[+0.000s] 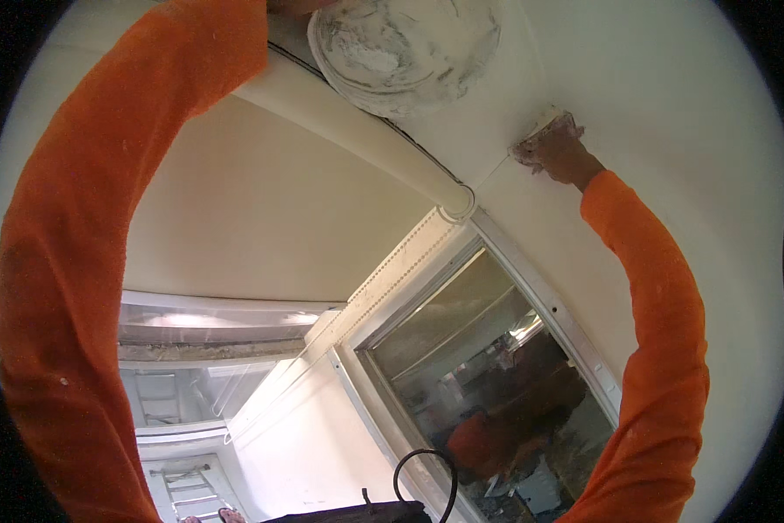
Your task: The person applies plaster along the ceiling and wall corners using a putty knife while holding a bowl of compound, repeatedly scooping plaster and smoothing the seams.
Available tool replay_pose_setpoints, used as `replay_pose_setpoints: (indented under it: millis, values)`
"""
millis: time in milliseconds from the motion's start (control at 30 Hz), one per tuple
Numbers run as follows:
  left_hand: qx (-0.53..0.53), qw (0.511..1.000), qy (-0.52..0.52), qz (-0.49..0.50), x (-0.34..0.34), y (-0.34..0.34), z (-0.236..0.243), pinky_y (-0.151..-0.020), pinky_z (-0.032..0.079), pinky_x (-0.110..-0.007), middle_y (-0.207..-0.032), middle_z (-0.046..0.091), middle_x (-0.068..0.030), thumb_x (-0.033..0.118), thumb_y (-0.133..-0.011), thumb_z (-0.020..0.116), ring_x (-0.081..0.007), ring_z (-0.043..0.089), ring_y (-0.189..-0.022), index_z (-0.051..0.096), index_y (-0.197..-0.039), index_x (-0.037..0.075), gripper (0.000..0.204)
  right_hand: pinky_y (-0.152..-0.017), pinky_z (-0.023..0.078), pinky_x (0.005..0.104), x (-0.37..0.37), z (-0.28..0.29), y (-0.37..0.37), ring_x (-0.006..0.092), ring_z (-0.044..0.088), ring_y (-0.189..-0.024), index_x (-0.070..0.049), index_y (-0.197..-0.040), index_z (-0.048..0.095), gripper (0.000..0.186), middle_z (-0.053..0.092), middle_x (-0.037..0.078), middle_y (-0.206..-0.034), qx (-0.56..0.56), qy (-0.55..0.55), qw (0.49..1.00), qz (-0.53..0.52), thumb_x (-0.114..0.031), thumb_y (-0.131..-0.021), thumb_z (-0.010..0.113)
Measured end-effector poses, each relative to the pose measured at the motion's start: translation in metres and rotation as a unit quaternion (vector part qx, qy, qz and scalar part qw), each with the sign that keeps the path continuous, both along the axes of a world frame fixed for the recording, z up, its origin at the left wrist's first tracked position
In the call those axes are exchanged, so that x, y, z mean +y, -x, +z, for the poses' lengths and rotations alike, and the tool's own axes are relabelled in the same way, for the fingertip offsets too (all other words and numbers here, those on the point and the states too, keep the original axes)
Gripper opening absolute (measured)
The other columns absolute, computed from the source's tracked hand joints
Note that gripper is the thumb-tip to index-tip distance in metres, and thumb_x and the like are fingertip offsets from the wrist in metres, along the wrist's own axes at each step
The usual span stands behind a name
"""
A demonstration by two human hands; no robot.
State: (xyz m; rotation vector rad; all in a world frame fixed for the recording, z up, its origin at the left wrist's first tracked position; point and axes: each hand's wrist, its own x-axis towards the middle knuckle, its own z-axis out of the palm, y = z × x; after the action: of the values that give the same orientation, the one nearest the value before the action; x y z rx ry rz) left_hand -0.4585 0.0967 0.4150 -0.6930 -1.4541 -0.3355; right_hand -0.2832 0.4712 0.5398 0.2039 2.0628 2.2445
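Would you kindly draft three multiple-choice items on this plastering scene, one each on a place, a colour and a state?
1. Where is the right hand?
A. on the white ceiling surface, upper right
B. on the window glass
C. on the ladder

2. What colour are the sleeves?
A. blue
B. orange
C. grey

3. How does the round plaster pan look?
A. spotless
B. wrapped in foil
C. smeared with white plaster

Answers:
1 A, the hand presses a plaster-coated tool against the white surface above the window.
2 B, both forearms are in orange.
3 C, whitish streaks cover it.
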Motion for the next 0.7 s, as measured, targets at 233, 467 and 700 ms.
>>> replay_pose_setpoints:
  millis: [233,467,700]
  values:
    - [-0.013,0.999,-0.008,-0.044,0.019,-0.011,0.014,-0.120,0.004,-0.046,-0.156,0.026,-0.0151,0.036,-0.097,0.041,-0.0308,0.015,-0.147,0.065,-0.120,0.001,0.048,-0.086,0.050,0.0423,0.026,0.029,0.004,0.0285,0.065,-0.097,-0.014,-0.094,0.075,0.022,0.070,0.010,-0.094,0.046,0.061,0.997,-0.015,-0.006,-0.076,0.064]
    - [-0.067,0.998,0.008,0.003,0.001,-0.015,0.004,-0.120,0.005,-0.046,-0.156,0.027,-0.0145,0.037,-0.096,0.041,-0.0299,0.013,-0.147,0.063,-0.122,0.001,0.050,-0.088,0.046,0.0373,0.009,0.036,0.012,0.0294,0.062,-0.085,-0.012,-0.090,0.075,0.021,0.068,0.011,-0.094,-0.071,0.085,0.980,0.167,-0.004,-0.076,0.063]
    - [-0.072,0.996,-0.002,-0.050,-0.003,-0.024,0.006,-0.121,0.003,-0.045,-0.157,0.024,-0.0144,0.038,-0.096,0.043,-0.0299,0.012,-0.148,0.061,-0.125,0.001,0.050,-0.087,0.048,0.0407,0.037,0.022,0.033,0.0314,0.063,-0.091,-0.005,-0.091,0.073,0.019,0.068,0.014,-0.095,0.011,0.046,0.998,0.048,-0.007,-0.075,0.062]
